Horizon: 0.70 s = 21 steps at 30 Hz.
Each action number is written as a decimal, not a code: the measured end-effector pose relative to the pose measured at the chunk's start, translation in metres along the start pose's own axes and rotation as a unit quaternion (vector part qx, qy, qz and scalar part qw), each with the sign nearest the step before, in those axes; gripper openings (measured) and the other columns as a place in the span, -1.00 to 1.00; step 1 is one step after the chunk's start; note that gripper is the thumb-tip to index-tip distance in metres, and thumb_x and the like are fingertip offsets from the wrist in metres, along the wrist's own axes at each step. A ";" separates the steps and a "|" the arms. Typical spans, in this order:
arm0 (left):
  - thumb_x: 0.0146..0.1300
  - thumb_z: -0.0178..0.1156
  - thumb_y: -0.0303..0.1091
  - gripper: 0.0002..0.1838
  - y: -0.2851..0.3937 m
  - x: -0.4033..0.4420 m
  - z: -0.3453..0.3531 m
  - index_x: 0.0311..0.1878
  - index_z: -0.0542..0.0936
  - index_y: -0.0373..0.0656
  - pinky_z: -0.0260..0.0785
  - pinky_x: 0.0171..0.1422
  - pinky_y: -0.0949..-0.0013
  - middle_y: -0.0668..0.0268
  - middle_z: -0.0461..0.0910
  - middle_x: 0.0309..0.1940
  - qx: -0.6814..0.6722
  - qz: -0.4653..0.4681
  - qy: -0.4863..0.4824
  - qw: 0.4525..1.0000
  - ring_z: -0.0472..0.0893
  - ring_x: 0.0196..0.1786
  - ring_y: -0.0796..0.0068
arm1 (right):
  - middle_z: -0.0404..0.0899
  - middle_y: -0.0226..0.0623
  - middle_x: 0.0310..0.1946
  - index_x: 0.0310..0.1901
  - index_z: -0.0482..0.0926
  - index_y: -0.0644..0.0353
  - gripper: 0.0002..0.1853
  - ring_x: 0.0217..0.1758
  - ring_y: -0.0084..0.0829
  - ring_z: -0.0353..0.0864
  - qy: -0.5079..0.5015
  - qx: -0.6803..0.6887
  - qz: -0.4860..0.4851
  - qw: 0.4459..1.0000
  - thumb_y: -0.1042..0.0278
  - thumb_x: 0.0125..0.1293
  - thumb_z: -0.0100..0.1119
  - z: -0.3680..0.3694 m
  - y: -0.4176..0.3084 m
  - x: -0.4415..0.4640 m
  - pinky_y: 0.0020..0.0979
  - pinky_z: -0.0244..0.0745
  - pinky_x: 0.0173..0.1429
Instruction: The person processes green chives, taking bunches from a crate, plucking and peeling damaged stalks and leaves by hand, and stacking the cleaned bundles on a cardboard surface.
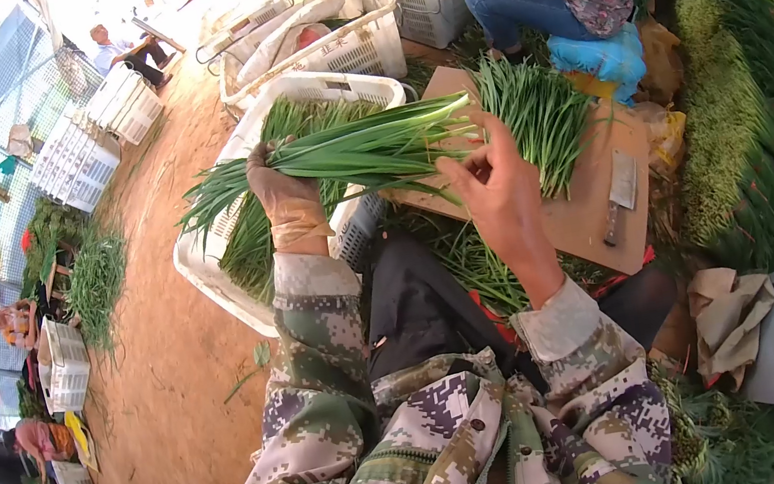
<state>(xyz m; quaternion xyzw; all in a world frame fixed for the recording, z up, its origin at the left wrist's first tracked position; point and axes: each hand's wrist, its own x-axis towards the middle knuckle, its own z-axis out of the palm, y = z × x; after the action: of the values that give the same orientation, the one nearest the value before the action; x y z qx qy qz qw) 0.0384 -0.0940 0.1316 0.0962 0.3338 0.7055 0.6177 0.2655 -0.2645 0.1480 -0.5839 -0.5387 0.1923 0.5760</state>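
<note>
Left hand clamps greens mid-frame; right hand curls at their pale ends, grip unclear. Knife near right edge of board; floor spreads left.

Flat tan rectangular board carried a heap of long, thin green leafy stalks; to its right lay a cleaver with broad metal blade and dark handle. Reddish-brown earth floor bore white slatted plastic crates, plus a loose green leaf pile leftward.
</note>
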 end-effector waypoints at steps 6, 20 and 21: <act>0.42 -0.05 -0.18 -0.78 -0.010 -0.002 -0.006 -0.20 0.43 -0.13 0.56 -0.09 0.00 0.11 0.62 -0.36 -0.027 0.007 -0.039 0.999 0.62 -0.30 0.14 | 0.63 -0.28 -0.49 0.17 0.50 0.28 -0.57 -0.53 -0.53 0.52 0.000 -0.051 -0.010 0.999 0.34 0.32 0.34 0.018 0.021 0.014 -0.39 0.44 -0.39; 0.37 0.00 -0.19 -0.78 -0.011 -0.004 -0.013 -0.36 0.44 -0.06 0.53 -0.18 0.08 0.12 0.61 -0.43 -0.028 -0.038 -0.023 0.999 0.58 -0.37 0.19 | 0.71 -0.30 -0.38 -0.13 0.67 0.32 -0.77 -0.47 -0.52 0.67 -0.005 0.428 0.145 0.892 0.31 0.48 0.15 -0.018 0.023 0.008 -0.52 0.58 -0.41; 0.37 -0.02 -0.19 -0.78 -0.008 -0.003 -0.014 -0.36 0.44 -0.06 0.53 -0.17 0.08 0.12 0.61 -0.42 -0.028 -0.039 -0.017 0.999 0.59 -0.36 0.19 | 0.71 -0.30 -0.38 -0.13 0.67 0.32 -0.77 -0.47 -0.52 0.67 -0.004 0.428 0.146 0.892 0.31 0.48 0.15 -0.030 0.027 0.007 -0.52 0.58 -0.41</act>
<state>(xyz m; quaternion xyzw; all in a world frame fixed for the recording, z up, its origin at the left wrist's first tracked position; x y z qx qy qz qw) 0.0377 -0.1010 0.1174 0.0777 0.3066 0.6882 0.6530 0.3039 -0.2656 0.1351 -0.3519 -0.3148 0.4891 0.7334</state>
